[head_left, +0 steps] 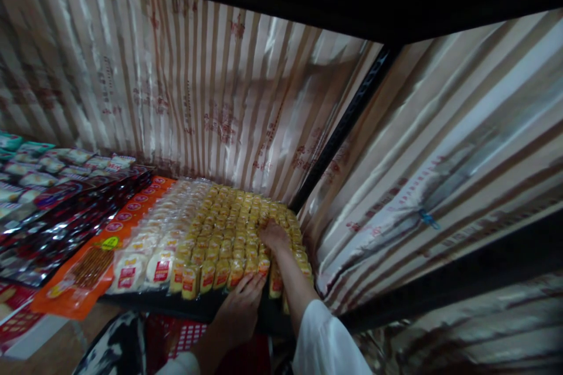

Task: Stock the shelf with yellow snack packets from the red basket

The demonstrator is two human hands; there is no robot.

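Observation:
Many small yellow wrapped snack packets [222, 246] stand in tight rows on a dark shelf. My left hand [240, 307] rests at the front of these rows, its fingers stretched out against the front packets. Farther back and to the right, my right hand [275, 235] reaches down onto the packets, with its fingertips hard to make out among them. A narrow gap runs between the rows beside my right forearm. Just left of the yellow rows stand lines of clear-wrapped round white snacks [159, 266] with red labels.
An orange snack bag [90, 269] and dark shiny packs [57, 225] lie to the left, with white packets [33, 179] beyond. Striped printed sheeting [220, 88] hangs behind. A black post [338, 135] stands at the corner, and a red basket [189, 337] is below.

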